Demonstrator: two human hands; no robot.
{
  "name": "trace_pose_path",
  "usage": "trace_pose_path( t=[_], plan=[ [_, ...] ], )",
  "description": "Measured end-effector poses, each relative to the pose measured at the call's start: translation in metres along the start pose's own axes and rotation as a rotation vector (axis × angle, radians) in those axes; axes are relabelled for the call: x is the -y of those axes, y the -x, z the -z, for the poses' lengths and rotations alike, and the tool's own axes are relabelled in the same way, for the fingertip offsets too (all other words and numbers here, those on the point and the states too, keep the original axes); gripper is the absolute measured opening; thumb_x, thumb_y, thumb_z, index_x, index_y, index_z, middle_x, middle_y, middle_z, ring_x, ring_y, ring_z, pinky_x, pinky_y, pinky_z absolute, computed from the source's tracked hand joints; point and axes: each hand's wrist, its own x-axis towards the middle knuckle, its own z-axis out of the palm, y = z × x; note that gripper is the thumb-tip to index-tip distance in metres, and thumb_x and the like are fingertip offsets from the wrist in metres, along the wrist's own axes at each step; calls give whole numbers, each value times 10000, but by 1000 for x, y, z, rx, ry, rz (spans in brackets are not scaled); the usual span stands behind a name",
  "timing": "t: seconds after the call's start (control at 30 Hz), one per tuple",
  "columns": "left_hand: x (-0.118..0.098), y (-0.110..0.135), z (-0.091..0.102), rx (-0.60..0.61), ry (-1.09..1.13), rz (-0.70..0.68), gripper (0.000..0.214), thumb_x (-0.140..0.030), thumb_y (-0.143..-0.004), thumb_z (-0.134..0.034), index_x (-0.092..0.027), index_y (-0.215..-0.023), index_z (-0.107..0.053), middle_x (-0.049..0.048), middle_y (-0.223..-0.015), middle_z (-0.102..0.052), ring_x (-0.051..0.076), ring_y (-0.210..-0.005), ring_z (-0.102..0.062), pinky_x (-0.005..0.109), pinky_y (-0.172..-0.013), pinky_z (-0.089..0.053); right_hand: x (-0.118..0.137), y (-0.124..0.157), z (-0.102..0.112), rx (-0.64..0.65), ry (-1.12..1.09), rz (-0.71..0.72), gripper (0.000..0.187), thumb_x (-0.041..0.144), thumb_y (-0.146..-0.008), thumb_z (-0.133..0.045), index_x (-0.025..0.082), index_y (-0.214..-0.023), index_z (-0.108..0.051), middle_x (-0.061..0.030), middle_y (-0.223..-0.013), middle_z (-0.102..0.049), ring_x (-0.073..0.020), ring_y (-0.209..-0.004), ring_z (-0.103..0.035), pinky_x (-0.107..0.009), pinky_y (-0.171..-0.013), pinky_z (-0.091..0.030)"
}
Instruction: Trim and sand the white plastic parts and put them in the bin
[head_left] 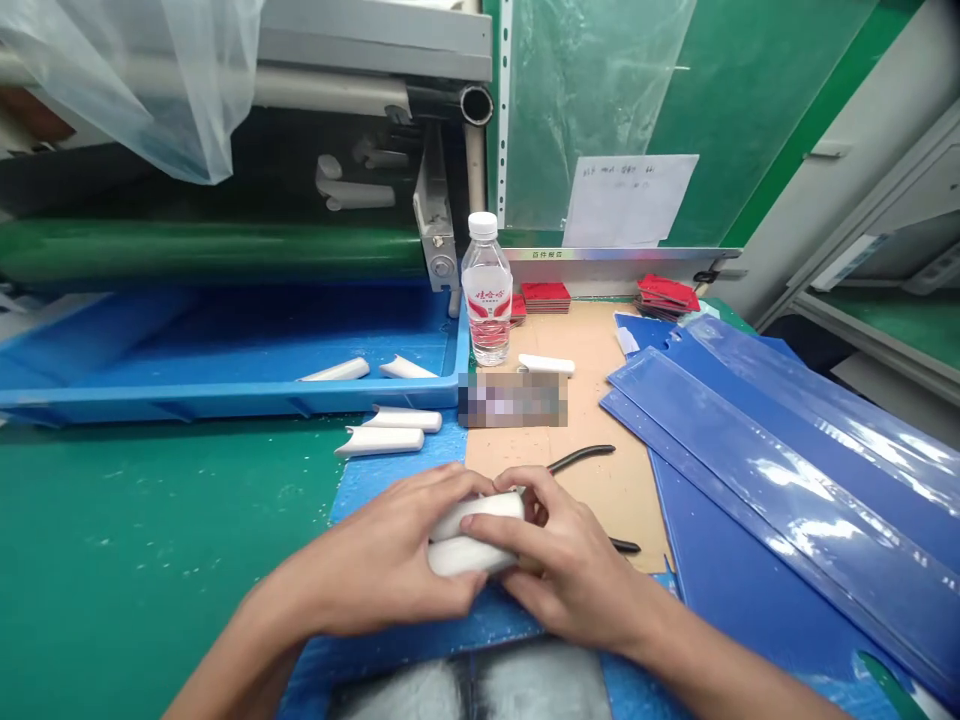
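Two white plastic shell pieces (471,556) lie side by side between my hands, low in front of me. My left hand (379,560) is wrapped round their left ends, thumb underneath. From the right, my right hand (574,555) grips their other ends, with its fingers bent over the top. Fingers cover part of both pieces. Behind the right hand a hand tool with black handles (589,455), probably pliers, lies on the cardboard, its head hidden. Two more white shells (386,440) rest just beyond my left hand.
A blue tray (225,400) under a green conveyor belt (210,250) holds a few white shells. A water bottle (489,300) stands at the tray's corner. One white piece (546,365) lies on the cardboard (600,400). Blue plastic sheets (750,480) cover the right side.
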Motion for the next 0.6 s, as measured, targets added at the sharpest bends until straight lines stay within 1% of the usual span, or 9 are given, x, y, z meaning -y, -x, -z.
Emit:
trace_pose_path(
  t=[0.1,0.17,0.2,0.27,0.37,0.5,0.6],
  plan=[
    [-3,2,-11,23,129,-7,550,-148,-697,-675,-343,-1203,-588,-56,-1234,-637,209,-1136,-585,280,-985,-445,-4,0,-2,-16,-19,-12,590,24,-840,-575,345,-1333,-627,-61,-1148,-509,-194,-887,-551,-320,-745,-483],
    [-2,5,-18,25,186,20,612,-148,-687,-684,-341,-1255,-565,-45,-1278,-633,221,-1147,-588,286,-974,-458,-5,0,-3,-2,-57,-31,621,15,-842,-570,358,-1358,-614,-54,-1097,-507,-192,-876,-556,-314,-719,-474],
    [-1,6,-20,23,207,31,612,-157,-691,-689,-335,-1262,-561,-38,-1294,-632,227,-1147,-591,286,-951,-471,-6,0,-4,3,-83,-40,625,13,-843,-573,358,-1363,-612,-55,-1094,-506,-193,-884,-561,-315,-721,-475],
    [1,6,-23,15,233,51,538,-182,-715,-689,-323,-1222,-574,-34,-1281,-643,232,-1124,-603,287,-901,-489,-7,0,-5,-16,-144,-59,625,-2,-845,-568,347,-1360,-617,-61,-1116,-505,-192,-905,-575,-318,-740,-487],
    [2,4,-25,-11,243,52,447,-193,-747,-679,-327,-1163,-587,-47,-1205,-664,223,-1088,-613,297,-905,-481,-8,1,-5,-48,-205,-78,617,-23,-838,-559,322,-1345,-628,-75,-1162,-503,-187,-910,-588,-326,-766,-509],
    [-3,3,-26,-56,244,-9,538,-165,-750,-699,-357,-1233,-559,-56,-1228,-644,211,-1121,-595,291,-959,-455,-7,4,-3,-73,-224,-81,589,-29,-830,-551,309,-1303,-647,-81,-1180,-514,-199,-935,-601,-335,-778,-529],
    [-6,3,-26,-76,247,-42,533,-146,-758,-699,-343,-1232,-556,-47,-1230,-631,198,-1105,-591,282,-969,-455,-6,5,1,-114,-245,-85,526,-2,-846,-575,294,-1274,-652,-86,-1194,-535,-224,-1010,-611,-345,-822,-546]
  ],
)
